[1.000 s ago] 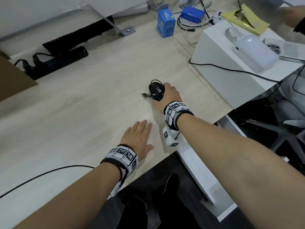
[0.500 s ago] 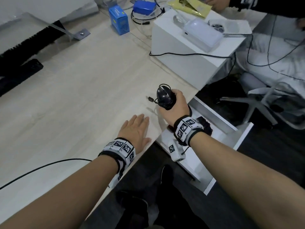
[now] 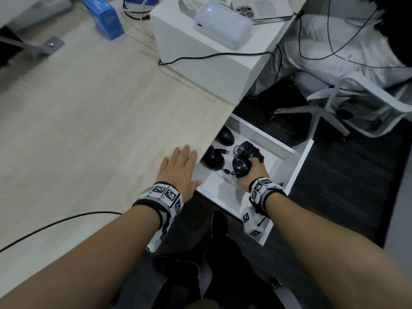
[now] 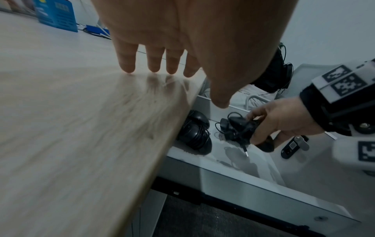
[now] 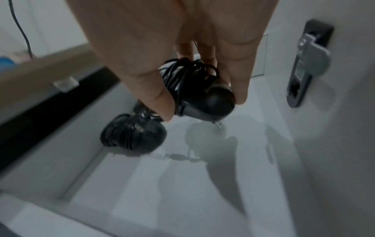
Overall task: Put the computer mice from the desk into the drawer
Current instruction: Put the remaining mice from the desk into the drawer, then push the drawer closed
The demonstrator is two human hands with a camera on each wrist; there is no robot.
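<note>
Now lowered into the open white drawer [image 3: 298, 166] at centre right of the head view: a black, cord-wrapped computer mouse [image 3: 240, 166], pinched between thumb and fingertips of the right hand [image 3: 253, 175], close above the drawer floor beside other black mice [image 3: 211, 158]. Left hand [image 3: 178, 172] flat, fingers straight, on the desk [image 3: 89, 121] edge. Likely light, rigid and smooth-shelled, best gripped across its flanks over the cord; half a second ago, held above the desk edge.
</note>
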